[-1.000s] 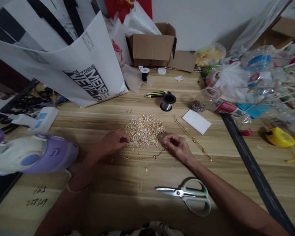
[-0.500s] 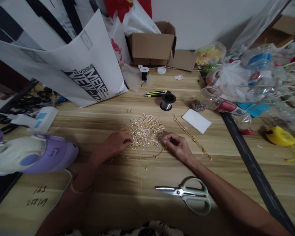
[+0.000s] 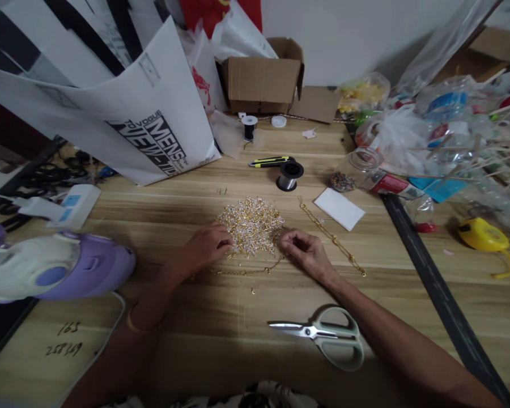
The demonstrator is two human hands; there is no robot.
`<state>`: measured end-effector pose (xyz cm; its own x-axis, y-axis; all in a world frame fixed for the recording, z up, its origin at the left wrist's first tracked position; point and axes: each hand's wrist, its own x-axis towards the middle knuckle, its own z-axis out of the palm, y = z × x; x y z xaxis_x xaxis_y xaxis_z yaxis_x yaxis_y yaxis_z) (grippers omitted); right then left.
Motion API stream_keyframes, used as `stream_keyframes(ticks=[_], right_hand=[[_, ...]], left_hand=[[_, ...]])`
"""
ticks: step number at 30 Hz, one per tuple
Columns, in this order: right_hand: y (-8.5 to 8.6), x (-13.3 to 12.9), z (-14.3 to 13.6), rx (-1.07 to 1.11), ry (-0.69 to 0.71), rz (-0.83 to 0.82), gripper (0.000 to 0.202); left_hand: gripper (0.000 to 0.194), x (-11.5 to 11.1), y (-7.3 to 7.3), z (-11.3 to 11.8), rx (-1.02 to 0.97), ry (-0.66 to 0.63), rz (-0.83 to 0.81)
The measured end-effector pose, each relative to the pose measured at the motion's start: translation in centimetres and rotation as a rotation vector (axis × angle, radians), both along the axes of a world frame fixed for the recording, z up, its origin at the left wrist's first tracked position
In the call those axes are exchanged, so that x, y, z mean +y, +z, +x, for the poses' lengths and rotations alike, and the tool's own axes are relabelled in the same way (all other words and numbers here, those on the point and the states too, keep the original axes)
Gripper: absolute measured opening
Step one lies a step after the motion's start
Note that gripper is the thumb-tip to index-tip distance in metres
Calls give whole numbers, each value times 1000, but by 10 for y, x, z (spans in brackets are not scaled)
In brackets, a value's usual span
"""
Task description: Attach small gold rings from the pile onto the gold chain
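Observation:
A pile of small gold and clear beads (image 3: 253, 224) lies on the wooden table. At its lower left edge is my left hand (image 3: 206, 245), fingers curled together at the beads; what they pinch is too small to make out. My right hand (image 3: 304, 249) touches the pile's right side, thumb and forefinger pressed together near the end of a thin gold chain (image 3: 246, 272). This chain lies just below the pile. A second gold chain with beads (image 3: 335, 240) stretches diagonally to the right of my right hand.
Scissors (image 3: 314, 331) lie near the front. Behind the beads are a wire spool (image 3: 289, 175), a yellow-black cutter (image 3: 270, 162) and white paper (image 3: 339, 209). A purple-white device (image 3: 85, 266) stands left; a tape measure (image 3: 484, 234) and plastic clutter are right.
My left hand has shifted slightly right and up, closer against the beads. My right hand has barely moved.

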<state>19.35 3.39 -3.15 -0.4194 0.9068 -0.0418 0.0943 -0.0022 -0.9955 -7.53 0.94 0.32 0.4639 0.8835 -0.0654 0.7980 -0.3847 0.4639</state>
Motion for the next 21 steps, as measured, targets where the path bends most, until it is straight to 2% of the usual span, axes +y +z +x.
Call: stream_keyframes(ticks=[8,21], right_hand=[[-1,0,0,2,-5,-21,22],[-1,0,0,3,-4,-7,22]], left_hand=[[19,2,1,-3,-74,85,-30],[22,3,2,-3,-108,96,-54]])
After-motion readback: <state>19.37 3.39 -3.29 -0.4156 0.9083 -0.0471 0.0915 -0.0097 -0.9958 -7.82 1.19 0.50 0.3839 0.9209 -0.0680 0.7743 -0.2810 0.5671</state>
